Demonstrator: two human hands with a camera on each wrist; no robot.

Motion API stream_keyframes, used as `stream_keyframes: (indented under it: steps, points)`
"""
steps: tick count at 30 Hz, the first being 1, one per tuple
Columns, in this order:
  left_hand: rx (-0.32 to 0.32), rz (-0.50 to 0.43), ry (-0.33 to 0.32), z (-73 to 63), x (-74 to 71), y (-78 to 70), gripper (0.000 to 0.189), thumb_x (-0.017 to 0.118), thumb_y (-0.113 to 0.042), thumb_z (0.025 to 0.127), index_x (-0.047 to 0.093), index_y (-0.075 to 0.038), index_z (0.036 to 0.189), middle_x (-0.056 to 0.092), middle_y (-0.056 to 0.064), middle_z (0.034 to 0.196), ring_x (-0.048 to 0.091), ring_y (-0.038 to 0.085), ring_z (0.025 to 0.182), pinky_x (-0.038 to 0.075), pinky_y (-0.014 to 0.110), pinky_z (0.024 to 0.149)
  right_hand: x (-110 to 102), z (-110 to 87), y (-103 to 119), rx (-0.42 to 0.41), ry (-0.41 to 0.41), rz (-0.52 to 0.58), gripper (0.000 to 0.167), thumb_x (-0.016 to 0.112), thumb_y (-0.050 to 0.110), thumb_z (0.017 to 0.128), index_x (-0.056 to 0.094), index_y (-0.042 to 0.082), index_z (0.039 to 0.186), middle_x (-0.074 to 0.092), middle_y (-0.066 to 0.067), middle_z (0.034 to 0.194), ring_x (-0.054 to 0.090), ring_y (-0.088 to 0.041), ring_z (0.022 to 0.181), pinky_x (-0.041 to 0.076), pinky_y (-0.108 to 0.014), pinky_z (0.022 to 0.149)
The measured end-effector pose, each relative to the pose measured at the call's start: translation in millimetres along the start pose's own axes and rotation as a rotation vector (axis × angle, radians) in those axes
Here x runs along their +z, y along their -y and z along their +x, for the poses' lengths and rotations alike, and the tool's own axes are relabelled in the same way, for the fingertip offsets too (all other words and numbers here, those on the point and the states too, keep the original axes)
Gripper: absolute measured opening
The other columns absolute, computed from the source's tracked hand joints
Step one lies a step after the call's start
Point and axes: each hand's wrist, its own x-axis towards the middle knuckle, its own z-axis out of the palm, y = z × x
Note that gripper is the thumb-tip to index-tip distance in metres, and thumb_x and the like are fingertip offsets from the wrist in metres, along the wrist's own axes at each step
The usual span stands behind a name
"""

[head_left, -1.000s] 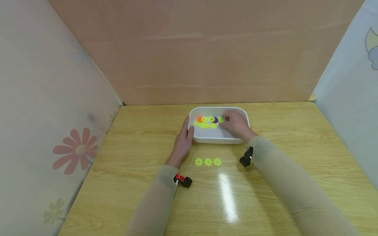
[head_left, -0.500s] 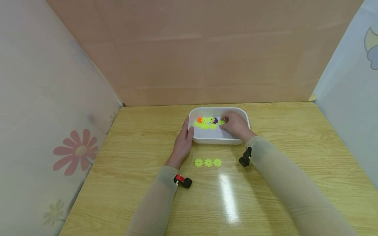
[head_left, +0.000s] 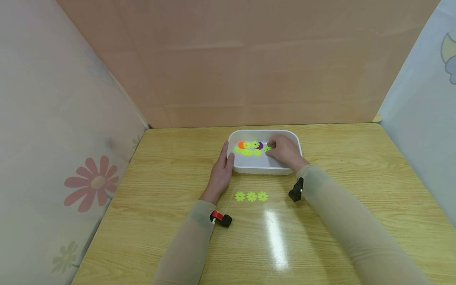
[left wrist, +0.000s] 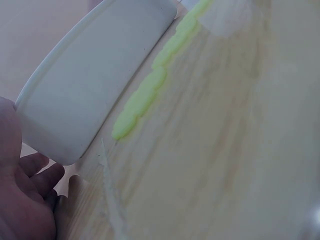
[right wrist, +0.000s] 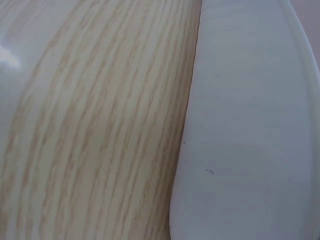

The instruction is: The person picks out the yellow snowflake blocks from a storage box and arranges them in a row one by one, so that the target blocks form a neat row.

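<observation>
Near the back of the table, a white plastic tray (head_left: 261, 170) holds several flower-shaped notched discs, mostly yellow-green. My left hand (head_left: 221, 172) grips its left end, thumb at the rim; the left wrist view shows curled fingers (left wrist: 47, 177) by the tray's lower corner. Inside the right half, my right hand (head_left: 285, 149) pinches a green notched disc (head_left: 267, 148) between thumb and fingertips. An orange disc (head_left: 241, 145) and a purple disc (head_left: 261, 145) lie among the yellow-green discs (head_left: 246, 152). The right wrist view shows only the tray's outer wall (right wrist: 245, 125) and wood.
Three yellow-green discs (head_left: 251, 196) lie in a row on the wooden table (head_left: 160, 178), in front of the tray. A tan panel (head_left: 246, 71) stands behind the table, with pale patterned walls at both sides.
My right hand has drawn the green disc slightly toward me inside the tray, and its fingers have closed on it. The left hand, the tray and the row of three discs stay put.
</observation>
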Motion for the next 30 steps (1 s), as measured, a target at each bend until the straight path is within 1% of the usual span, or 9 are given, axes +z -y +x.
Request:
stream_keyframes:
  steps: [6,11,15,17,20,22,26,28,30]
  points:
    - [0.008,-0.004,0.002,0.3,0.1,0.5,0.068,0.035,-0.059,0.118,0.014,-0.036,0.179,0.024,-0.01,0.181,0.023,0.02,0.166,0.022,0.05,0.134,1,1.0,0,0.004,-0.013,-0.007,0.038,0.081,0.015,0.101,0.072,-0.005,0.133,0.071,-0.022,0.128,0.064,-0.036,0.118,0.052,-0.053,0.108]
    - [0.01,-0.01,0.004,0.5,0.3,0.4,0.067,0.035,-0.057,0.119,0.014,-0.037,0.179,0.023,-0.011,0.181,0.022,0.019,0.166,0.022,0.049,0.134,0,0.4,1,0.016,-0.034,0.024,0.039,0.079,0.015,0.103,0.07,-0.004,0.137,0.07,-0.02,0.13,0.064,-0.035,0.119,0.052,-0.054,0.108]
    - [0.013,-0.014,0.001,0.7,0.8,0.5,0.065,0.036,-0.053,0.12,0.015,-0.036,0.179,0.023,-0.011,0.181,0.023,0.02,0.166,0.023,0.05,0.134,-2,-2.1,2,-0.01,-0.066,0.062,0.039,0.077,0.015,0.104,0.069,-0.003,0.138,0.071,-0.02,0.132,0.065,-0.035,0.12,0.053,-0.054,0.107]
    - [0.017,-0.015,0.003,0.6,0.9,1.1,0.066,0.036,-0.054,0.12,0.015,-0.035,0.179,0.023,-0.011,0.181,0.023,0.02,0.166,0.023,0.05,0.134,-2,-3.8,2,-0.025,-0.079,0.078,0.04,0.076,0.016,0.105,0.069,-0.002,0.14,0.071,-0.019,0.134,0.066,-0.035,0.121,0.054,-0.054,0.107]
    - [0.017,-0.012,0.002,0.4,1.1,1.2,0.066,0.035,-0.055,0.119,0.015,-0.035,0.179,0.024,-0.01,0.181,0.024,0.02,0.166,0.023,0.05,0.134,-4,-7.1,4,-0.053,-0.097,0.086,0.043,0.076,0.018,0.105,0.069,-0.001,0.144,0.071,-0.018,0.134,0.067,-0.033,0.118,0.055,-0.051,0.103]
    - [0.017,-0.011,0.002,0.5,1.1,0.8,0.066,0.035,-0.055,0.119,0.015,-0.035,0.179,0.024,-0.009,0.181,0.024,0.02,0.166,0.024,0.05,0.134,-6,-8.8,7,-0.065,-0.11,0.077,0.043,0.076,0.019,0.106,0.07,0.001,0.144,0.072,-0.016,0.131,0.067,-0.032,0.114,0.054,-0.049,0.099]
    - [0.019,-0.007,-0.001,0.5,0.8,-1.2,0.065,0.036,-0.052,0.12,0.015,-0.034,0.179,0.024,-0.009,0.181,0.024,0.019,0.166,0.023,0.049,0.134,-12,-14.9,14,-0.089,-0.141,0.064,0.042,0.079,0.021,0.105,0.073,0.002,0.141,0.073,-0.015,0.121,0.066,-0.031,0.106,0.053,-0.046,0.09]
    - [0.017,-0.002,-0.001,0.6,0.6,-2.1,0.065,0.036,-0.052,0.12,0.015,-0.034,0.179,0.024,-0.009,0.181,0.024,0.019,0.166,0.024,0.048,0.134,-15,-19.1,17,-0.107,-0.157,0.053,0.04,0.08,0.023,0.104,0.075,0.003,0.139,0.073,-0.015,0.117,0.066,-0.031,0.103,0.052,-0.047,0.088]
    - [0.016,0.001,-0.001,0.5,0.7,-2.9,0.065,0.035,-0.051,0.12,0.015,-0.034,0.179,0.023,-0.009,0.182,0.024,0.019,0.166,0.023,0.047,0.134,-18,-24.4,19,-0.131,-0.17,0.044,0.04,0.081,0.025,0.104,0.076,0.004,0.137,0.074,-0.014,0.117,0.067,-0.03,0.103,0.052,-0.047,0.086]
